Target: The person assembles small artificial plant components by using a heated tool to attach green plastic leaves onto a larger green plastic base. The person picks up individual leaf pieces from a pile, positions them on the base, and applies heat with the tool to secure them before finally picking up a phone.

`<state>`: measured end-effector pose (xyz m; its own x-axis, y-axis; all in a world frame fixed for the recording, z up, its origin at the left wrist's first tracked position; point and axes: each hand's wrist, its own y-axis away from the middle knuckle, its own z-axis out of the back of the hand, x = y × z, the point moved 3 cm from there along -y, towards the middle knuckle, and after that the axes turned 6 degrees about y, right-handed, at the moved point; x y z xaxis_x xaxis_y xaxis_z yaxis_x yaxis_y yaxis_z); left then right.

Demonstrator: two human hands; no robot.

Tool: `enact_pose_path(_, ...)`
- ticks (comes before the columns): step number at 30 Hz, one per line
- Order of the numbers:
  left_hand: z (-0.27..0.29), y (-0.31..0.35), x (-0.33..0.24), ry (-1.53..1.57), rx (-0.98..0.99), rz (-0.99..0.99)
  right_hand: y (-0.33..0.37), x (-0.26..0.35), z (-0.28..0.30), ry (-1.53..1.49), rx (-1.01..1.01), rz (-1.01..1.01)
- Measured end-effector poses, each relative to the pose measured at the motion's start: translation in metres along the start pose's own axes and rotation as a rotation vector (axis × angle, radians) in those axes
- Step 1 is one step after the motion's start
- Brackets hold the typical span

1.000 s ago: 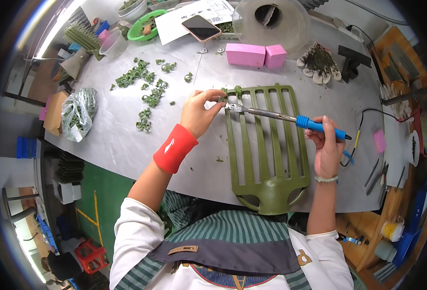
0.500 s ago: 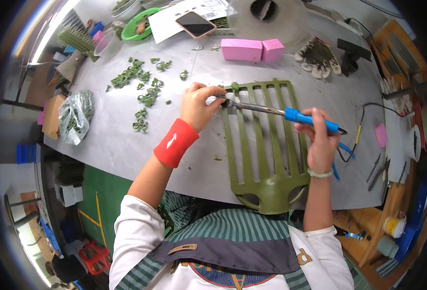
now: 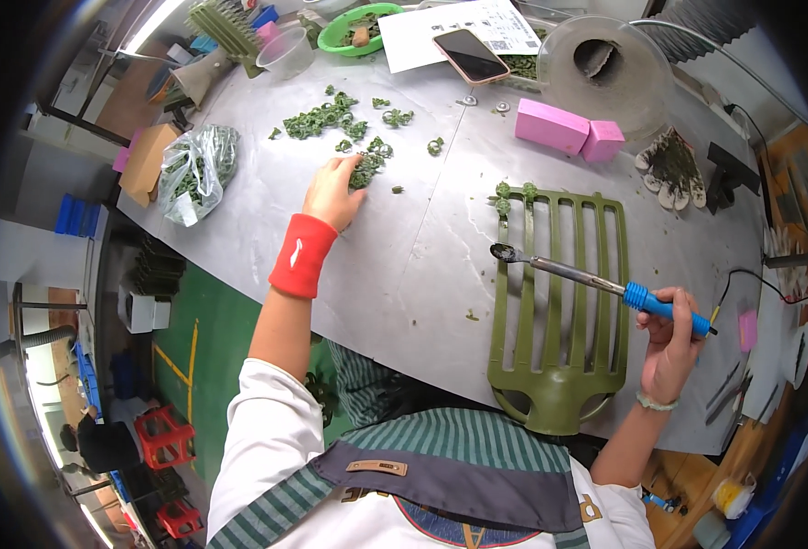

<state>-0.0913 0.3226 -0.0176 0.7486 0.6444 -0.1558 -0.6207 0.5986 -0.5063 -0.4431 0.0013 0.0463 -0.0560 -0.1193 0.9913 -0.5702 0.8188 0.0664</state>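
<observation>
One grey tabletop [image 3: 413, 284] is spread across the middle of the frame. Right of centre, a large olive-green slotted fork head [image 3: 560, 393] is laid flat, its wide slotted end turned to the top. At upper right a translucent round tub [image 3: 637, 96] is seen, and near it, at upper centre, a white sheet [image 3: 415, 41] is partly covered by a phone [image 3: 470, 57]. A clear bag of green bits [image 3: 201, 174] is set at left. At right, a blue-handled metal tool [image 3: 646, 297] is gripped in the right hand [image 3: 671, 352], its dark, spoon-like end held over the fork head's left edge. By the left hand [image 3: 333, 194], left of centre, a cluster of curled green pieces [image 3: 377, 151] is reached with bent fingers; whether any is pinched cannot be told. Two tiny green tufts [image 3: 502, 199] are seen at the fork head's upper left corner.
</observation>
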Motion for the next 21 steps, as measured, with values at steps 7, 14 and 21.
enact_pose_path(7,-0.020,-0.033,-0.031,0.372,0.278,0.201,0.003,0.005,-0.002,0.008,0.006,0.014)
enact_pose_path(14,-0.070,-0.070,-0.061,0.390,0.194,-0.271,0.009,0.013,-0.001,0.034,-0.036,-0.003)
enact_pose_path(21,-0.054,-0.041,-0.052,1.481,0.322,0.834,0.008,0.014,0.008,0.026,-0.065,-0.012)
